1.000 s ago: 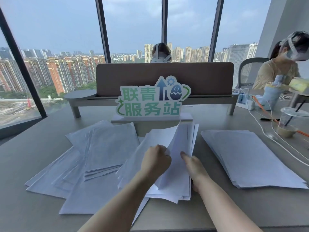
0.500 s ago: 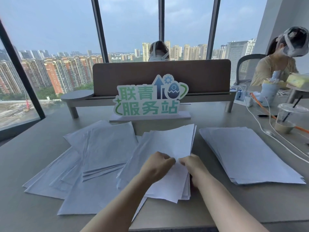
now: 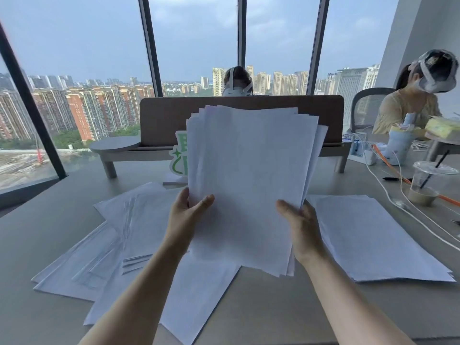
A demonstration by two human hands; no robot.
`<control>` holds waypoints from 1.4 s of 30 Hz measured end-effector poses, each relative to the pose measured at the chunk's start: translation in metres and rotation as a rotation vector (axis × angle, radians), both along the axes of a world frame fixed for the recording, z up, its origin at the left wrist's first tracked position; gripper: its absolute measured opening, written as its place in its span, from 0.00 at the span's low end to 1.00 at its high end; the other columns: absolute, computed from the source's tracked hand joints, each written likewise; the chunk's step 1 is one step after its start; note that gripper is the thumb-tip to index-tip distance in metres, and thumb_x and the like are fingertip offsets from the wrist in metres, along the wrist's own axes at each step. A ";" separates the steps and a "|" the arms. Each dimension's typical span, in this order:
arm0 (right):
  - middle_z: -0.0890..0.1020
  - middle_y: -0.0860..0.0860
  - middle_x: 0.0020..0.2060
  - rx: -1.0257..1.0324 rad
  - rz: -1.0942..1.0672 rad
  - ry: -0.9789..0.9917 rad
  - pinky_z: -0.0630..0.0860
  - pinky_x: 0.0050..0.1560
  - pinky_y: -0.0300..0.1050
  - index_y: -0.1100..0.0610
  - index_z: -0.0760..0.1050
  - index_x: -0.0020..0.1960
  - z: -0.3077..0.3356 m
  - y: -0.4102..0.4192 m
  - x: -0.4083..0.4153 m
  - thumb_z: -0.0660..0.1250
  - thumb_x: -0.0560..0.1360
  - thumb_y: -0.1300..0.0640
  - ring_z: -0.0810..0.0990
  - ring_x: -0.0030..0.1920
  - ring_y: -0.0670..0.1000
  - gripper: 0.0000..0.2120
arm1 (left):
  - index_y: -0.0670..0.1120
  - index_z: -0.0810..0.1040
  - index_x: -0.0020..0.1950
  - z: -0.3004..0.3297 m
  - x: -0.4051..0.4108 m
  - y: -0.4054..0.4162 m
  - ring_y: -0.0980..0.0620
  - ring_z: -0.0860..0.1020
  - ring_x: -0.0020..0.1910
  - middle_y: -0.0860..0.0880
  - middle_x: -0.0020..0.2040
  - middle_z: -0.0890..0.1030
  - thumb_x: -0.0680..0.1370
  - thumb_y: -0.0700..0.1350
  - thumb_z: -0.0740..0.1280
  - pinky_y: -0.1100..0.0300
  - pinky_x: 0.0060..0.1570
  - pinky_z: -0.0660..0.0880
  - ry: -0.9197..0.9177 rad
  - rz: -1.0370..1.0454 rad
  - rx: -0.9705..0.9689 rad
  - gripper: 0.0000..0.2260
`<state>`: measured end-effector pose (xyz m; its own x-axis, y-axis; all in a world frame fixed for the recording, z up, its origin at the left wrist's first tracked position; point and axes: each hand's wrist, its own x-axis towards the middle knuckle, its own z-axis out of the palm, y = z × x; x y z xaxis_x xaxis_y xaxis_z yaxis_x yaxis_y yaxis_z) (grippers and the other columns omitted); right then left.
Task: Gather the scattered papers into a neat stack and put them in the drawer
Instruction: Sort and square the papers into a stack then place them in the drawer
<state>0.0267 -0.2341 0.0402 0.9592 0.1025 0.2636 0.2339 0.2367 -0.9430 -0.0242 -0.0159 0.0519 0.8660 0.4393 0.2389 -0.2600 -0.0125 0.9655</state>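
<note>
A bundle of white papers [image 3: 249, 175] is held upright above the table, its sheets unevenly fanned at the top and right edges. My left hand [image 3: 185, 217] grips its left edge, thumb on the front sheet. My right hand [image 3: 300, 225] grips the right edge the same way. More loose white sheets [image 3: 119, 235] lie scattered on the table at the left and below the bundle. A flatter pile of papers [image 3: 373, 237] lies at the right. No drawer is in view.
A green and white sign [image 3: 178, 158] stands mostly hidden behind the bundle, in front of a brown desk divider [image 3: 164, 120]. A plastic cup with a straw [image 3: 425, 185], white cables [image 3: 395, 192] and a seated person [image 3: 408, 103] are at the right.
Both hands have lifted the middle bundle off the table and raised it upright in front of the sign. The other papers have not moved.
</note>
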 end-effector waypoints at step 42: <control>0.79 0.59 0.39 -0.908 -0.435 0.294 0.66 0.33 0.44 0.60 0.75 0.51 -0.012 -0.243 0.096 0.63 0.70 0.65 0.73 0.34 0.56 0.10 | 0.39 0.78 0.52 -0.056 0.084 -0.232 0.47 0.79 0.38 0.41 0.44 0.83 0.63 0.42 0.66 0.53 0.38 0.75 0.465 -0.461 0.028 0.18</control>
<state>0.1229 -0.4766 0.0278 0.9746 -0.2235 0.0109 -0.1379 -0.6381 -0.7575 0.0600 -0.2476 -0.0039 0.9797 -0.0027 -0.2004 0.2003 -0.0260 0.9794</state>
